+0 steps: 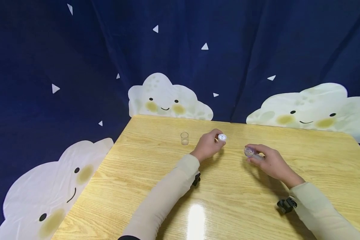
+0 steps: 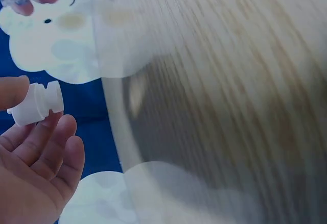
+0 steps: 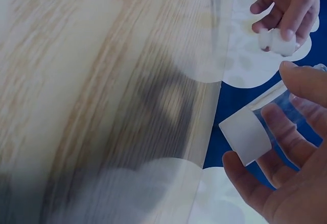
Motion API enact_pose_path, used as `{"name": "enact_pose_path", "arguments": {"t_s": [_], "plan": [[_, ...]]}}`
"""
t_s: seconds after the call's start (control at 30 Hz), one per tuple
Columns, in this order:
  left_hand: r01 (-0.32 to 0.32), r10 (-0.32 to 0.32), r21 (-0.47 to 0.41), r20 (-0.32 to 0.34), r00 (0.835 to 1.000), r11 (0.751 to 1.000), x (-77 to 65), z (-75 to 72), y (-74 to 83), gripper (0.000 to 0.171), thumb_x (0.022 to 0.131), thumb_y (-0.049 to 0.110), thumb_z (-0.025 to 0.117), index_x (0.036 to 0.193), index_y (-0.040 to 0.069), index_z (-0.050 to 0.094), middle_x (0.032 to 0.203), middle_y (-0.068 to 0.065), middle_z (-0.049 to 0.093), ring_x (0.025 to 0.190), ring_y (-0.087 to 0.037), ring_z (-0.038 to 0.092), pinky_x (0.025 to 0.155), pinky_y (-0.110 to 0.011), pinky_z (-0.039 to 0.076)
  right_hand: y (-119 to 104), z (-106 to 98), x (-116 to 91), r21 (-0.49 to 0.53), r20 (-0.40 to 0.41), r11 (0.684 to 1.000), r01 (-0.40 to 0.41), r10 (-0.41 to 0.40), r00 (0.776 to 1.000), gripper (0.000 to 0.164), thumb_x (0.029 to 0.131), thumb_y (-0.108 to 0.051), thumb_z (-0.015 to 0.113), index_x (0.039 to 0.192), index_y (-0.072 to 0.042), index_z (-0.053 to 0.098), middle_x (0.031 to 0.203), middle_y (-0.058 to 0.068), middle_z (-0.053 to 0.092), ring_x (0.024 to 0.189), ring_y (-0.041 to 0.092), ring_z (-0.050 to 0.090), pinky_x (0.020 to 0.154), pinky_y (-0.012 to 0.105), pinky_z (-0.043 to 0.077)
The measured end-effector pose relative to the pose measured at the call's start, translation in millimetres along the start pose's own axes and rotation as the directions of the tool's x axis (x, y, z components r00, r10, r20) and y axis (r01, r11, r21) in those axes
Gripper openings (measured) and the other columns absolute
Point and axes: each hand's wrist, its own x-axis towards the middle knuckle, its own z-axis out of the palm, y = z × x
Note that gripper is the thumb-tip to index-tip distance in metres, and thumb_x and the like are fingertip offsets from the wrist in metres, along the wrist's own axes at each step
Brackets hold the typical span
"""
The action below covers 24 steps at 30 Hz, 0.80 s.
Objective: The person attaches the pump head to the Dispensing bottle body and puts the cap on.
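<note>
My left hand [image 1: 207, 145] pinches a small white plastic piece [image 2: 33, 105] between thumb and fingers above the table. In the left wrist view this piece is short and round, with a notched rim at one end. My right hand [image 1: 271, 161] grips a clear see-through tube [image 1: 249, 152] with a white end section [image 3: 247, 137], tilted in the fingers. Its far end is partly covered by the thumb and fingers in the right wrist view. The hands are apart. Left of my left hand, a small clear cylinder [image 1: 184, 138] stands on the table.
The wooden table [image 1: 132, 186] stretches under both arms, its back edge against a dark blue curtain [image 1: 180, 53] with smiling clouds. Dark cameras [image 1: 286, 205] are strapped to the wrists. A bright light reflection lies near the front.
</note>
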Motion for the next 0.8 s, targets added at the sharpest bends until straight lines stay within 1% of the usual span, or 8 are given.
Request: {"name": "enact_pose_path", "arguments": {"t_s": [0.13, 0.23, 0.33, 0.53, 0.63, 0.8], "plan": [[-0.05, 0.05, 0.013, -0.025, 0.998, 0.999, -5.1, -6.2, 2.4, 0.03, 0.089, 0.026, 0.056, 0.118, 0.017, 0.052, 0.1, 0.005, 0.062, 0.075, -0.004, 0.055, 0.065, -0.016, 0.045, -1.5, -0.4, 0.0, 0.018, -0.003, 1.0, -0.002, 0.002, 1.0, 0.042, 0.083, -0.025, 0.067, 0.122, -0.014, 0.058, 0.111, 0.01, 0.065, 0.084, 0.013, 0.057, 0.063, 0.021, 0.046], [-0.064, 0.064, 0.002, -0.035, 0.997, 0.998, -8.6, -10.0, 3.8, 0.032, 0.089, 0.026, 0.056, 0.119, 0.017, 0.053, 0.1, 0.005, 0.061, 0.075, -0.004, 0.055, 0.065, -0.015, 0.045, -3.5, 0.4, 1.2, 0.032, -0.001, 0.999, 0.014, -0.013, 1.0, 0.041, 0.083, -0.022, 0.067, 0.122, -0.014, 0.058, 0.112, 0.012, 0.064, 0.085, 0.014, 0.057, 0.064, 0.021, 0.047], [-0.066, 0.065, -0.019, -0.046, 0.997, 0.998, -12.2, -13.7, 4.4, 0.033, 0.089, 0.026, 0.056, 0.12, 0.017, 0.053, 0.1, 0.004, 0.061, 0.077, -0.005, 0.055, 0.066, -0.015, 0.046, -5.2, 0.6, 3.0, 0.035, 0.0, 0.999, 0.03, -0.03, 1.0, 0.04, 0.082, -0.02, 0.067, 0.121, -0.013, 0.059, 0.111, 0.012, 0.064, 0.083, 0.013, 0.056, 0.063, 0.02, 0.046], [-0.084, 0.078, -0.074, -0.075, 0.994, 0.994, -19.0, -20.2, 3.6, 0.033, 0.089, 0.024, 0.057, 0.121, 0.017, 0.054, 0.1, 0.003, 0.059, 0.08, -0.009, 0.057, 0.066, -0.016, 0.047, -6.3, -1.4, 5.3, 0.027, -0.014, 0.999, 0.043, -0.043, 0.999, 0.041, 0.082, -0.02, 0.067, 0.121, -0.013, 0.059, 0.109, 0.009, 0.065, 0.079, 0.01, 0.056, 0.06, 0.019, 0.045], [-0.086, 0.079, -0.094, -0.074, 0.994, 0.992, -22.7, -21.7, 1.7, 0.034, 0.089, 0.024, 0.058, 0.122, 0.017, 0.053, 0.103, 0.002, 0.059, 0.08, -0.011, 0.056, 0.065, -0.016, 0.047, -6.4, -1.7, 4.7, 0.028, -0.001, 0.999, 0.03, -0.03, 1.0, 0.041, 0.083, -0.02, 0.067, 0.122, -0.013, 0.058, 0.109, 0.01, 0.065, 0.078, 0.011, 0.056, 0.059, 0.019, 0.046], [-0.064, 0.057, -0.101, -0.066, 0.996, 0.993, -31.0, -25.3, -0.9, 0.038, 0.089, 0.026, 0.058, 0.126, 0.02, 0.052, 0.107, 0.003, 0.059, 0.08, -0.01, 0.055, 0.061, -0.017, 0.047, -7.6, -1.1, 3.9, 0.049, 0.04, 0.999, -0.006, 0.004, 0.999, 0.043, 0.084, -0.022, 0.066, 0.124, -0.014, 0.056, 0.11, 0.01, 0.064, 0.079, 0.014, 0.057, 0.057, 0.02, 0.047]]}}
